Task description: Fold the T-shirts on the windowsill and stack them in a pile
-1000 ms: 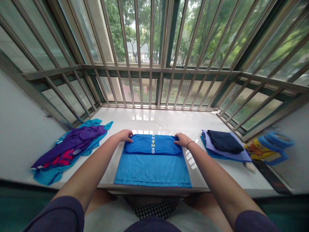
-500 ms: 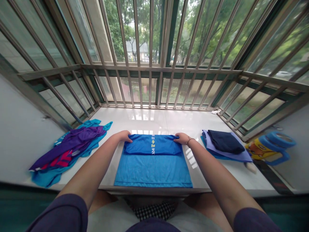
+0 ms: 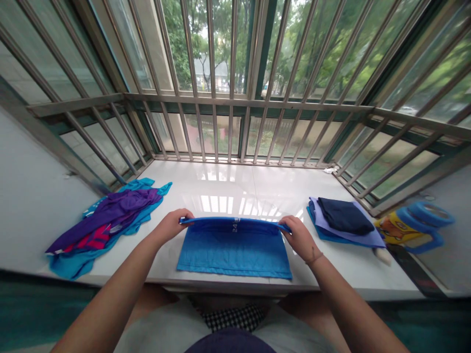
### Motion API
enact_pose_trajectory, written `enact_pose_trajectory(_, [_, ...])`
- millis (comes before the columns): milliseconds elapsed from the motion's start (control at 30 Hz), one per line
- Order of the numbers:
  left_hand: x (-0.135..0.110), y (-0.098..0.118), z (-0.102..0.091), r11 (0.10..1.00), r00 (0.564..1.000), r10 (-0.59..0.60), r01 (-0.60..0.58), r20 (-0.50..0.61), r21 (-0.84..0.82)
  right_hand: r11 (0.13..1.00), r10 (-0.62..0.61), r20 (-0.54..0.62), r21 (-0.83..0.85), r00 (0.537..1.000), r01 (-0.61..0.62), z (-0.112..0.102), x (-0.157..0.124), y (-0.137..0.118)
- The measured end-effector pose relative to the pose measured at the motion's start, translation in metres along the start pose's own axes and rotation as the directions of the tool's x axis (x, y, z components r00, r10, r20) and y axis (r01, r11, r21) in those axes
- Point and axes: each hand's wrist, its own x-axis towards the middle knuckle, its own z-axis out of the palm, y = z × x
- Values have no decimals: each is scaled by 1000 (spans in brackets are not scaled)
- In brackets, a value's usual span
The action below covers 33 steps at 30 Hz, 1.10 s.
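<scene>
Your left hand (image 3: 170,225) and right hand (image 3: 300,239) each pinch one end of the blue T-shirt's (image 3: 234,250) raised edge, forearms angled inward, holding it taut.

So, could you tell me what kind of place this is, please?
Probably an enclosed balcony of a home: steel window bars over glass, trees outside, and a white polished ledge holding folded clothes.

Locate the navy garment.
In the head view, the navy garment lies folded on a lavender cloth on the white sill, right of the blue shirt held by the person's right hand, beside a yellow-and-blue toy.
</scene>
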Motion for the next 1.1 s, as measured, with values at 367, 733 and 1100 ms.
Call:
enact_pose_trajectory(367, [-122,-24,42,976,996,84,-81,-5,200,977,-41,121,-201,992,65,27,-106,-19])
enact_pose_trajectory(733, [-115,-3,43,909,985,143,-90,-101,407,975,-100,237,-171,966,143,8,-115,-43])
enact_pose_trajectory(1100, [-70,24,97,884,976,203,-151,-73,442,961,-46,64,-270,997,61,36,-87,-92])
